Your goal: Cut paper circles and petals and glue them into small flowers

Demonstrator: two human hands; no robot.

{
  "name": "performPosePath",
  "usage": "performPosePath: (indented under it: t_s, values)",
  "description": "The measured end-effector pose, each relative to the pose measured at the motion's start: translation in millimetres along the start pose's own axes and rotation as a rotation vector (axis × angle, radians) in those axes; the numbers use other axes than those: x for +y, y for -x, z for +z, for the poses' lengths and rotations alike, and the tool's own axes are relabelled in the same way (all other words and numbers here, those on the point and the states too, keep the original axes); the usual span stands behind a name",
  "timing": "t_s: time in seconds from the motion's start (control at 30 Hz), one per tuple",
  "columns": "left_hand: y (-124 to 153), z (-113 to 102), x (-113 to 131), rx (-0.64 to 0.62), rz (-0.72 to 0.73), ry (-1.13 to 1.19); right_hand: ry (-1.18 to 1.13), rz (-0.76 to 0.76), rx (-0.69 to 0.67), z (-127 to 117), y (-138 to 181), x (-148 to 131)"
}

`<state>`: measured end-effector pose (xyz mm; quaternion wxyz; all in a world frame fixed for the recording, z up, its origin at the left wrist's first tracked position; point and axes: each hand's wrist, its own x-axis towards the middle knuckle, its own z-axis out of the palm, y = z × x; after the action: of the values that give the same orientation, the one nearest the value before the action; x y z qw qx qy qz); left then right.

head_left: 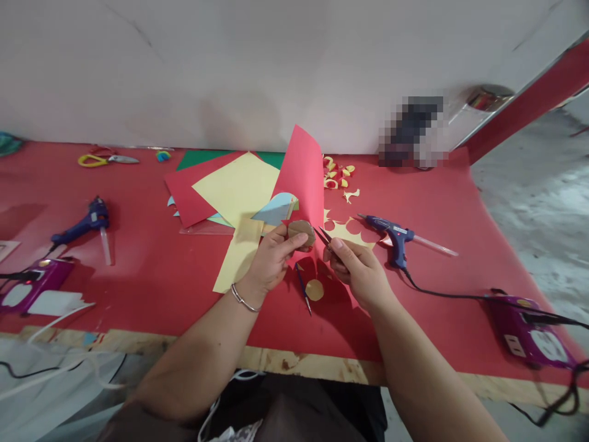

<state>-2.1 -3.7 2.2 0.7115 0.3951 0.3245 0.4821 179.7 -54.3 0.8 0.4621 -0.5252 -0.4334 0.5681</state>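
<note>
My left hand (pixel 275 253) is closed, pinching a round brownish disc (pixel 300 232) together with a sheet of red paper (pixel 301 169) that stands up and curls behind it. In my right hand (pixel 356 264) is a pair of scissors (pixel 324 236), their dark, narrow blades pointing left at the red paper beside the disc. The handles are hidden by my fingers. Below the hands, a pale yellow paper circle (pixel 315 290) lies on the red table cover. Beside it is a thin blue pen-like tool (pixel 303 288).
Yellow paper (pixel 239 184) and red paper lie stacked at the centre left. A glue gun (pixel 391 236) on the right trails a cable to a purple power strip (pixel 529 331). Another glue gun (pixel 87 224) and yellow-handled scissors (pixel 108 159) are left. Cut scraps (pixel 338 175) lie near the wall.
</note>
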Motion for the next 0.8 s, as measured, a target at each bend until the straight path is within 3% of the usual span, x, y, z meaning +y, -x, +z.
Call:
performPosePath:
  t_s: [0.37,0.8]
  values:
    - [-2.1,-10.8,-6.9,-0.200,-0.057,-0.154,0.048,0.002,-0.022,-3.5,1.1,-2.7]
    - [-1.5,-11.7,1.0,-0.268,-0.001,-0.239,0.283,-0.115,-0.001,-8.0,0.2,-1.4]
